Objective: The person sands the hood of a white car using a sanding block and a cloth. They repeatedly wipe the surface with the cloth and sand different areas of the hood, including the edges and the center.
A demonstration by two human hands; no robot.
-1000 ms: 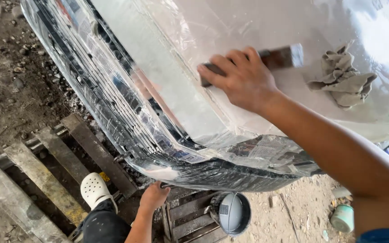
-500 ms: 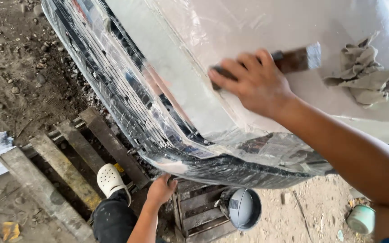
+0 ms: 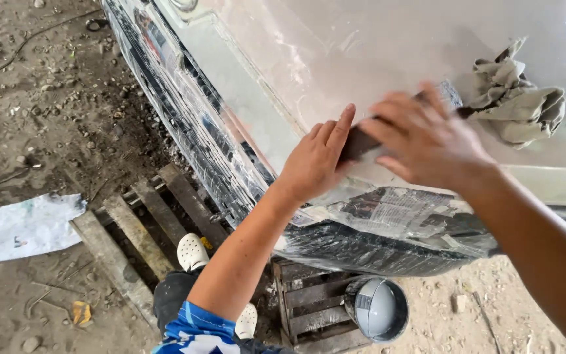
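Note:
My right hand [image 3: 427, 141] is shut on a flat tool [image 3: 359, 141] with a dark handle and a metal end. It holds the tool against the pale grey car panel [image 3: 361, 52] and is blurred by motion. My left hand [image 3: 316, 160] lies flat on the panel's lower edge, with straight fingers touching the near end of the handle. A crumpled grey rag [image 3: 519, 105] sits on the panel just right of the tool's tip. Below the hands, the grille [image 3: 191, 131] is wrapped in clear film, with newspaper masking [image 3: 394, 216] under it.
I stand in white clogs [image 3: 192, 251] on a wooden pallet [image 3: 145, 236] over bare dirt. A round grey can [image 3: 378, 308] sits by the pallet under the bumper. A white sheet [image 3: 21, 226] lies on the ground to the left.
My left hand has come up from the pallet below the bumper to the panel and now touches the tool handle. My right hand with the tool stays beside the rag.

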